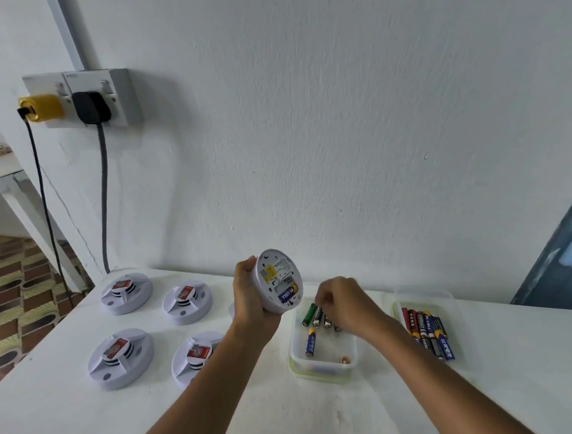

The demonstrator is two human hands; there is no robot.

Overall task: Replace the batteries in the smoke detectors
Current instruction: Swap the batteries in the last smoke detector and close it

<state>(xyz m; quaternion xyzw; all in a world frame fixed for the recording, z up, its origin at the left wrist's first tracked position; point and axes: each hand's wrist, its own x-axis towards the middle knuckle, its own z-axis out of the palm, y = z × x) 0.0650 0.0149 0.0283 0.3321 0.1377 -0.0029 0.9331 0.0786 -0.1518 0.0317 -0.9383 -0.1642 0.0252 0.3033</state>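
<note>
1. The left hand (pixel 250 298) holds a round white smoke detector (pixel 277 281) in a full grip, fingers curled round its rim, raised above the white surface (pixel 71 422) with its open back tilted toward the camera.
2. One blue battery (pixel 288 294) sits in the detector's compartment, with an unfilled slot beside it.
3. Just right of the held detector and below it stands a clear tub (pixel 323 361) on the surface, holding loose batteries (pixel 314 317), green, dark and blue.
4. The right hand (pixel 344 303) reaches into that tub, fingertips pinching at the batteries near its far end; which one it grasps I cannot tell.
5. Right of the tub lies a clear lid (pixel 456 306) carrying a row of red, blue and black batteries (pixel 429 334).
6. Left of the held detector, four more detectors (pixel 126 292) (pixel 187 303) (pixel 121 358) (pixel 196 359) rest on the surface in two rows.
7. Up the wall, left of the held detector, a double socket (pixel 110 83) carries a yellow plug (pixel 41 107) and a black plug (pixel 90 107).
</note>
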